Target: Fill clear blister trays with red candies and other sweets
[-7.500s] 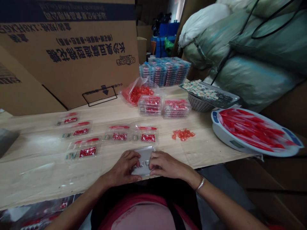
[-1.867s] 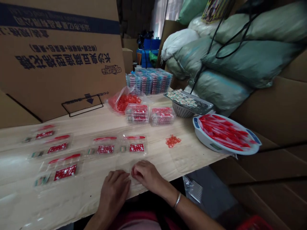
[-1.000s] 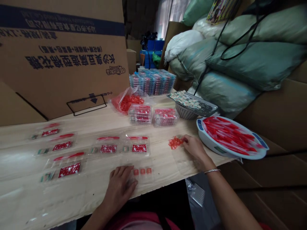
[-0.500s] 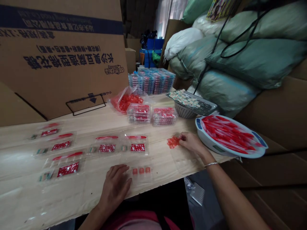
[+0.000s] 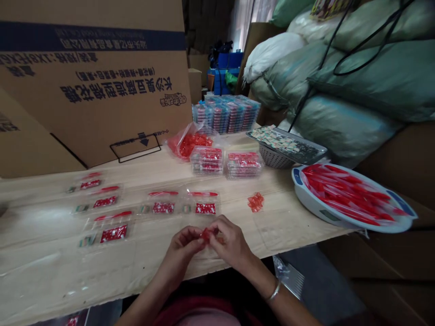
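Note:
My left hand and my right hand meet near the table's front edge. Their fingertips pinch a small, see-through red plastic piece between them. Beneath them lies a clear plastic tray, mostly covered by the hands; its contents are largely hidden. To the right is a small heap of red plastic pieces. Just beyond my hands sits a clear tray with a red patterned packet and a red stick-like item. Several similar filled trays, one with a packet, lie to the left.
A white basin of red wrapped items stands at right. Behind it, a metal tray of small packets rests on a basket. Stacked clear boxes, a bag of red pieces and a large carton stand farther back.
My right hand has moved left from the red heap to my left hand. Both now pinch a red piece above the near tray. The view has shifted slightly left.

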Motion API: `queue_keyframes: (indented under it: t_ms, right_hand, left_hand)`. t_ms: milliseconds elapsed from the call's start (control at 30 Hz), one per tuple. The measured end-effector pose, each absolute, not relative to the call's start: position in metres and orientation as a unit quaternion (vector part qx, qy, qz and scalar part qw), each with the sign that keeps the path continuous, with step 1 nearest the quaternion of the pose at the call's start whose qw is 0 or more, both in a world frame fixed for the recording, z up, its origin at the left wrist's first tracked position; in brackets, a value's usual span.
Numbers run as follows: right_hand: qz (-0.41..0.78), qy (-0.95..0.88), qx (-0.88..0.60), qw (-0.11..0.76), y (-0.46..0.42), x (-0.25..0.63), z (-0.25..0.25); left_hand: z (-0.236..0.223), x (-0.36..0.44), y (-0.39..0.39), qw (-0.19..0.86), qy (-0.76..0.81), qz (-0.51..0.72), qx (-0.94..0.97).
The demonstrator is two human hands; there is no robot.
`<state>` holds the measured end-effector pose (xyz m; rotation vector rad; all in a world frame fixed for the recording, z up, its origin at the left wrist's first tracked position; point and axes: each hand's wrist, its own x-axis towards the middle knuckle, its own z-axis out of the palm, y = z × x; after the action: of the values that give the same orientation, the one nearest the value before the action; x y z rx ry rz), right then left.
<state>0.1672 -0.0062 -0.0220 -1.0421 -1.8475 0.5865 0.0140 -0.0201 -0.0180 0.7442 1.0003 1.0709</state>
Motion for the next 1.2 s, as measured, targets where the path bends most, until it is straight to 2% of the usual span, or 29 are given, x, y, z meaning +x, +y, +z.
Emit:
queue_keyframes:
  t_ms: [67,167,267,400,500,600,700,800,933,1000,1100,1200]
  right_hand:
    - [0.210,-0.772,-0.404,0.444,-0.010,0.165,-0.024]
    - [0.241,-0.746,-0.412,0.465,-0.012,0.159,-0.024]
    - [0.275,-0.676,-0.472,0.495,-0.008,0.159,-0.022]
    - [0.247,-0.640,-0.520,0.508,-0.002,0.170,-0.020]
    - [0.238,-0.665,-0.513,0.488,-0.006,0.172,-0.020]
    - [0.257,-0.678,-0.497,0.477,-0.013,0.163,-0.021]
    - [0.283,-0.686,-0.472,0.476,-0.018,0.156,-0.017]
    - [0.381,-0.687,-0.427,0.448,-0.027,0.158,-0.011]
    - [0.502,-0.676,-0.365,0.397,-0.053,0.163,-0.011]
    - [0.578,-0.651,-0.309,0.383,-0.066,0.160,-0.016]
    - [0.699,-0.575,-0.205,0.372,-0.077,0.152,-0.024]
    - [0.732,-0.535,-0.177,0.383,-0.075,0.156,-0.026]
  left_hand:
    - [-0.015,0.009,-0.022,0.713,0.449,0.462,0.277]
    - [-0.008,0.001,-0.021,0.734,0.447,0.432,0.274]
    - [0.000,-0.011,-0.013,0.732,0.443,0.423,0.297]
    - [0.002,-0.029,-0.009,0.705,0.468,0.419,0.330]
    - [-0.002,-0.027,-0.016,0.608,0.485,0.427,0.462]
    - [-0.004,-0.012,-0.025,0.446,0.474,0.441,0.618]
    - [-0.005,0.001,-0.029,0.354,0.458,0.460,0.673]
    - [-0.008,0.000,-0.033,0.429,0.478,0.460,0.613]
    - [-0.019,-0.013,-0.056,0.718,0.448,0.377,0.377]
    - [-0.023,-0.016,-0.070,0.809,0.411,0.321,0.271]
    - [-0.020,-0.015,-0.081,0.852,0.369,0.272,0.254]
    - [-0.009,-0.018,-0.076,0.845,0.370,0.247,0.298]
